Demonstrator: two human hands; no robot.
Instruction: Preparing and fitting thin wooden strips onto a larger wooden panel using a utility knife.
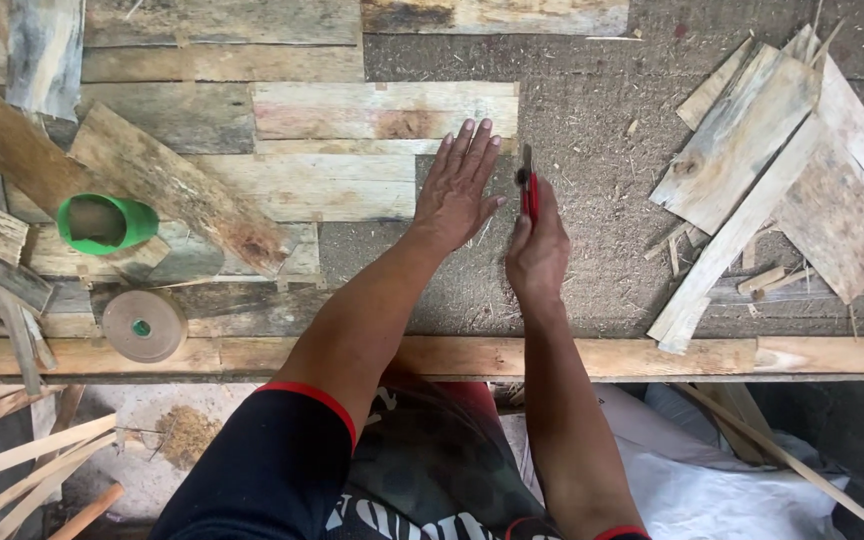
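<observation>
left hand [457, 190]: flat, palm down, fingers [472, 145] straight and lightly spread; rests on the edge of the laid planks [332, 165] where wood meets the bare desk [592, 110] surface, mid-desk.
right hand [539, 252]: just right of the left hand, near but apart; fingers curled tight around a red-handled tool [529, 188], thumb along the handle.
red-handled tool: upright in the fist, dark tip pointing toward the far edge, over the bare sawdust-covered desk, just beside the left hand's fingertips; whether the tip touches the surface cannot tell.
laid planks: weathered boards set edge to edge, covering the left half of the desk up to the far edge.
loose board [177, 185]: lies diagonally on top of the planks, left of centre.
green cup [107, 222]: on its side, open mouth facing the camera, left side of the desk, touching the loose board's lower end.
tape roll [144, 325]: brown, flat, near the front left edge, below the cup.
scrap pile [777, 170]: pale offcuts and splinters overlapping, right side of the desk, well apart from both hands.
front rail [652, 355]: long pale batten along the near edge.
thin slats [22, 470]: below the desk, bottom left.
</observation>
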